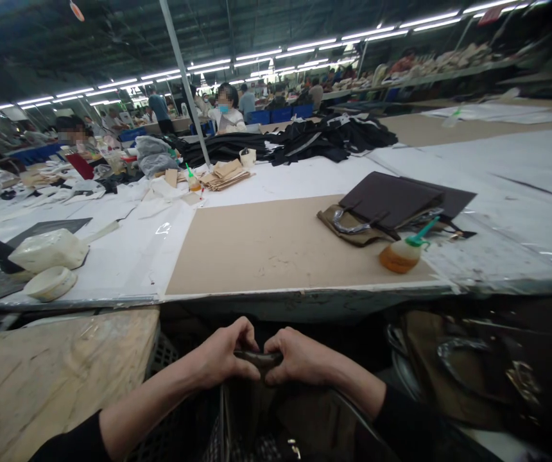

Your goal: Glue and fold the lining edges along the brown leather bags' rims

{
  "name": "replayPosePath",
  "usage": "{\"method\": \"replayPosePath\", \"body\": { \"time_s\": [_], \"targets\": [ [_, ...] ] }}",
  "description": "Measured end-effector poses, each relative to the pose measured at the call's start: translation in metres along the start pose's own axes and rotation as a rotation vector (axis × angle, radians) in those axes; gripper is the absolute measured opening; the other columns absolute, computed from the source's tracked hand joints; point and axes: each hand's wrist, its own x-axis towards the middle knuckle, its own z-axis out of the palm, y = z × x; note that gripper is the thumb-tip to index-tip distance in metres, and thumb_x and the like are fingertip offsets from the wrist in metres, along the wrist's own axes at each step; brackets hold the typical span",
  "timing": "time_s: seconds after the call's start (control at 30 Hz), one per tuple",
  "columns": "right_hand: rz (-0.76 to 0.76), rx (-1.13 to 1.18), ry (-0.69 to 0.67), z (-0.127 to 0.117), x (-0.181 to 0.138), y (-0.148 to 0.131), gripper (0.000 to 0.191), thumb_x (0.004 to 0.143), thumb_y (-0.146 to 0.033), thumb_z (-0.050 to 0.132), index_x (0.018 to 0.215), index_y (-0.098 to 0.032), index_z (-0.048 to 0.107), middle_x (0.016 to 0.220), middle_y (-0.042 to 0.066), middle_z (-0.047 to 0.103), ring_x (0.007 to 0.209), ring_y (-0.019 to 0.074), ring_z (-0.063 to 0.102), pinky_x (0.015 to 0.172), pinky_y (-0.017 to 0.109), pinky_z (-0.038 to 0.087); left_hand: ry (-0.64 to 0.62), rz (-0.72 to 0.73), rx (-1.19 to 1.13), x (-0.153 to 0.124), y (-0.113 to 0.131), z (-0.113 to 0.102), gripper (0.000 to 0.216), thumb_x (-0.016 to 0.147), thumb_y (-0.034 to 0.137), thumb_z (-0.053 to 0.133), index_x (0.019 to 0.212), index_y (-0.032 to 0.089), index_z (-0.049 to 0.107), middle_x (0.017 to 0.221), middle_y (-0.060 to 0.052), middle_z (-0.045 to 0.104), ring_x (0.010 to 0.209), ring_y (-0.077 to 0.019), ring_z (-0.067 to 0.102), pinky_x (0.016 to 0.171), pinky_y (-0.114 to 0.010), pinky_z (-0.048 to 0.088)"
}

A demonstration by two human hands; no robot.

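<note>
Below the table edge, my left hand [230,356] and my right hand [295,356] face each other closely. Both pinch a dark curved strip [259,359] between thumb and fingers. The strip lies along the top of a dark brown bag [300,410] that sits low in front of me; whether it is the bag's handle or its rim I cannot make out. Shadow hides much of the bag's lower part. Another dark brown handbag [391,199] with a plastic-wrapped handle lies on the table, beside a squeeze bottle [401,253] of amber liquid with a green nozzle.
A brown sheet [251,250] covers part of the white table [146,244]. At left are a round container [51,283] and a wrapped block [49,249]. More brown bags [463,366] stand at lower right. Black pieces [324,138] lie farther back, near a masked person [228,115].
</note>
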Motion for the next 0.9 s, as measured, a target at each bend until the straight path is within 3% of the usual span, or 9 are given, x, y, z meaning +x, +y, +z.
{"method": "replayPosePath", "body": {
  "time_s": [0.1, 0.2, 0.5, 0.73, 0.9],
  "targets": [
    [0.011, -0.002, 0.008, -0.001, -0.002, -0.001, 0.022, 0.061, -0.030, 0.076, 0.060, -0.018, 0.057, 0.055, -0.008, 0.041, 0.054, 0.0089, 0.037, 0.045, 0.021, 0.023, 0.030, 0.133, -0.029, -0.005, 0.003, 0.001, 0.030, 0.071, 0.022, 0.075, 0.095, 0.019, 0.057, 0.082, 0.005, 0.060, 0.075, -0.0123, 0.051, 0.064, -0.020, 0.038],
    [0.014, -0.003, 0.016, -0.002, -0.005, -0.003, 0.019, 0.060, -0.027, 0.076, 0.063, -0.017, 0.060, 0.055, -0.008, 0.042, 0.054, 0.0089, 0.039, 0.046, 0.021, 0.023, 0.040, 0.167, 0.001, -0.008, 0.006, 0.002, 0.015, 0.075, 0.019, 0.070, 0.087, 0.018, 0.061, 0.077, 0.005, 0.060, 0.075, -0.0126, 0.052, 0.067, -0.020, 0.038],
    [0.006, 0.011, 0.060, -0.002, -0.010, -0.003, 0.017, 0.059, -0.027, 0.077, 0.063, -0.017, 0.063, 0.054, -0.008, 0.042, 0.056, 0.0097, 0.040, 0.047, 0.022, 0.023, 0.098, 0.265, 0.165, -0.009, 0.015, 0.007, 0.010, 0.078, 0.013, 0.068, 0.085, 0.021, 0.070, 0.084, 0.005, 0.067, 0.082, -0.0128, 0.059, 0.074, -0.020, 0.039],
    [0.014, 0.037, 0.081, 0.001, -0.010, -0.002, 0.016, 0.060, -0.025, 0.076, 0.064, -0.016, 0.064, 0.055, -0.008, 0.043, 0.056, 0.0100, 0.041, 0.047, 0.022, 0.024, 0.178, 0.228, 0.269, -0.011, 0.016, 0.010, 0.010, 0.075, 0.014, 0.067, 0.079, 0.021, 0.072, 0.081, 0.003, 0.069, 0.079, -0.0143, 0.060, 0.071, -0.022, 0.037],
    [0.002, 0.101, 0.074, 0.003, -0.013, -0.002, 0.017, 0.063, -0.027, 0.076, 0.064, -0.016, 0.063, 0.054, -0.007, 0.043, 0.056, 0.0099, 0.040, 0.047, 0.021, 0.025, 0.244, 0.107, 0.288, -0.014, 0.020, 0.015, 0.010, 0.069, 0.017, 0.064, 0.075, 0.020, 0.072, 0.067, 0.003, 0.067, 0.062, -0.0138, 0.056, 0.058, -0.023, 0.033]
  ]
}}
